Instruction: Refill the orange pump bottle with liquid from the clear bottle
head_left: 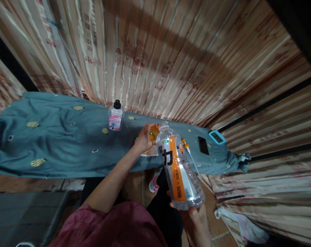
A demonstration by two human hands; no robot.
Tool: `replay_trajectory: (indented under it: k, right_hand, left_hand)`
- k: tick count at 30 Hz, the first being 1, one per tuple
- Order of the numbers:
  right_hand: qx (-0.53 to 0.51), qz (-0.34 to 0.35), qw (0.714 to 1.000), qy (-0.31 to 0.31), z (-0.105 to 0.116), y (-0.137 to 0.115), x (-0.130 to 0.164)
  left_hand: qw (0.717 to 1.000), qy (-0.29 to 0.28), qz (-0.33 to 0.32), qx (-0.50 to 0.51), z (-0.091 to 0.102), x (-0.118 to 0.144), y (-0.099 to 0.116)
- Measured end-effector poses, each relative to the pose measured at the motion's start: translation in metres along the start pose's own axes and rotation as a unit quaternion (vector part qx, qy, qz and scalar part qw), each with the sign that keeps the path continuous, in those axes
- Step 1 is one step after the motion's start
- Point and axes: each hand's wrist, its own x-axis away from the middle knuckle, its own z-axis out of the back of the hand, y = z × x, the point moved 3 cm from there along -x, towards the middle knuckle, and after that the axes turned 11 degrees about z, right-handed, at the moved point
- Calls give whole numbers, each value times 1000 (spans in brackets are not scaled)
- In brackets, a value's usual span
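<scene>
Large clear bottle [179,168]: right of centre, tilted, mouth towards the far left, base towards the near right; orange-and-silver label with dark characters; see-through walls, liquid level impossible to tell.
Amber container [153,133]: just beside the mouth of the large clear bottle; orange-yellow, partly covered by fingers; whether touching the mouth, cannot tell.
Capped bottle [115,118]: upright, well to the left of the amber container; clear walls, pink label, black cap on; contents hard to make out.
Left hand [144,139]: fingers curled and closed round the amber container; bare forearm stretched from the near left towards the far right.
Right hand [193,216]: wrapped round the base of the large clear bottle from the near side, thumb against the bottom.
Pump [185,145]: lying right of the large clear bottle; orange head far, pale tube slanting near and right.
Phone [203,145]: dark-faced, right of the pump.
Clock [217,137]: blue-framed, digital, just beyond the phone to the right.
Cloth [68,161]: blue-green, pineapple print, wrinkled at left, spread over a long narrow surface.
Curtain [145,85]: pale, pleated, red-patterned, hanging along the far side.
Floor [135,187]: brown tiles, with a pink-and-white shoe [153,184] below the near edge.
</scene>
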Motion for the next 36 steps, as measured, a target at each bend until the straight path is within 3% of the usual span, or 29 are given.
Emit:
replay_trajectory:
  k: [36]
  right_hand:
    - [-16, -2, 1000, 1, -2, 0, 1]
  left_hand:
    - [1000, -4, 6, 4, 0, 0, -1]
